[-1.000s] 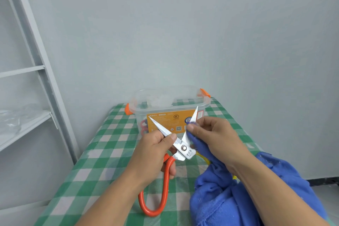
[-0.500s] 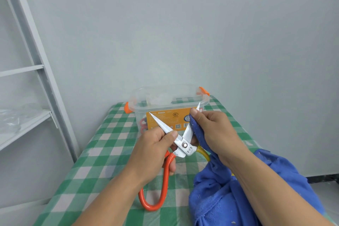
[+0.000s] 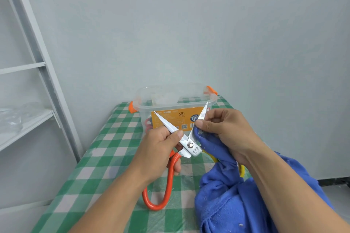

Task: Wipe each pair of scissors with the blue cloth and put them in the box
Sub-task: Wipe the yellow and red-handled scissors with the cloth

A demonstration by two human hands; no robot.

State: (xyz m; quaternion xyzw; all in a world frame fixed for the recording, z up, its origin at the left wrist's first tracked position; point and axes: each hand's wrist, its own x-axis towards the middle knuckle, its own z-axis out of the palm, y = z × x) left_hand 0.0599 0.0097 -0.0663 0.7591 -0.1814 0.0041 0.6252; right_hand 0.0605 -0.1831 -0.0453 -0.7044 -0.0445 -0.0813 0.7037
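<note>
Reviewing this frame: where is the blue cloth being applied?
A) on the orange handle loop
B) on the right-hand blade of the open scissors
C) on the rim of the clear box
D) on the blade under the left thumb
B: the right hand pinches the blue cloth round the right-hand blade of the open scissors, while the left hand grips the orange handle, thumb on the other blade.

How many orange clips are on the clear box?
2: one clip on the box's left end, the other clip at its far right corner. More could be hidden.
</note>
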